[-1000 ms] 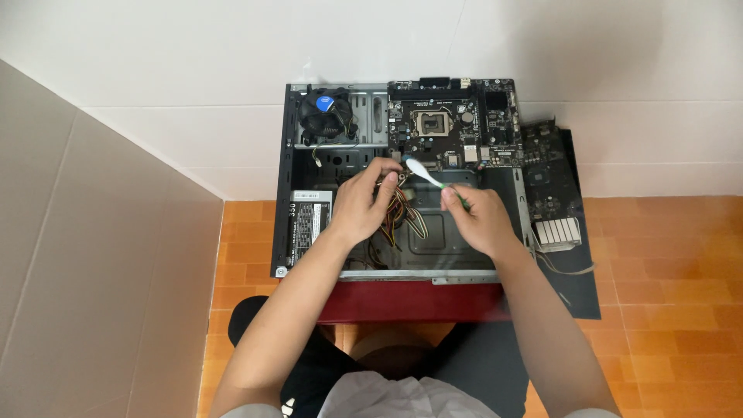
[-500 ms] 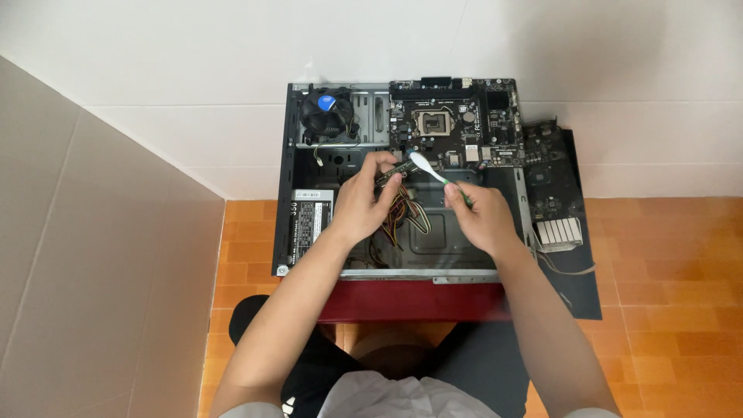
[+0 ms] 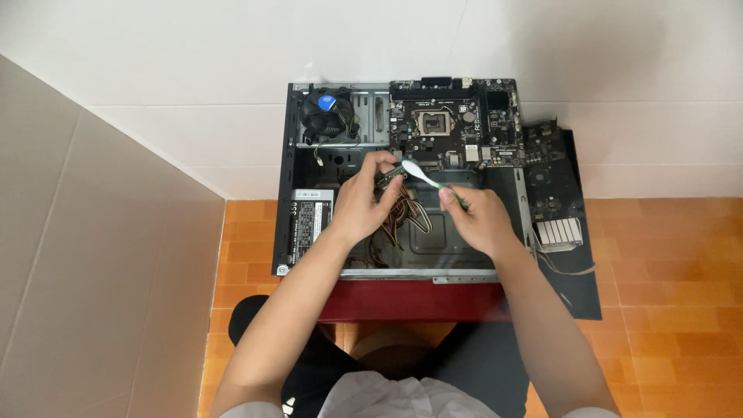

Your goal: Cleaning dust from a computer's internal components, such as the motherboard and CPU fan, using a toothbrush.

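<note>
At the centre of the frame, the left hand (image 3: 362, 207) pinches a small green memory module (image 3: 389, 175) between thumb and fingertips, holding it above the open computer case (image 3: 288, 166). The right hand (image 3: 478, 219) has its grip pressed around the green handle of a toothbrush (image 3: 430, 181), whose white head rests against the upper end of the module.

Compared with half a second ago, the brush head sits a little lower and closer to the left fingertips; a second ago it lay slightly further right along the module. The handle now slants more steeply down towards the right hand. Both hands keep nearly the same spot over the middle of the case, and the left hand's pinch on the module is unchanged.

Below the hands, a bundle of coloured cables (image 3: 402, 217) spreads across the case floor. In the upper middle of the frame the motherboard (image 3: 453, 124) lies inside the case, its processor socket bare. To its left a black cooler fan (image 3: 328, 112) with a blue centre rests in the case's upper left corner. A power supply (image 3: 309, 219) with a white label sits at the case's left. At the right, outside the case, a dark circuit board (image 3: 551, 174) lies on a black panel (image 3: 580, 271). The case rests on a red desk (image 3: 410, 300) above an orange tiled floor (image 3: 665, 263).
</note>
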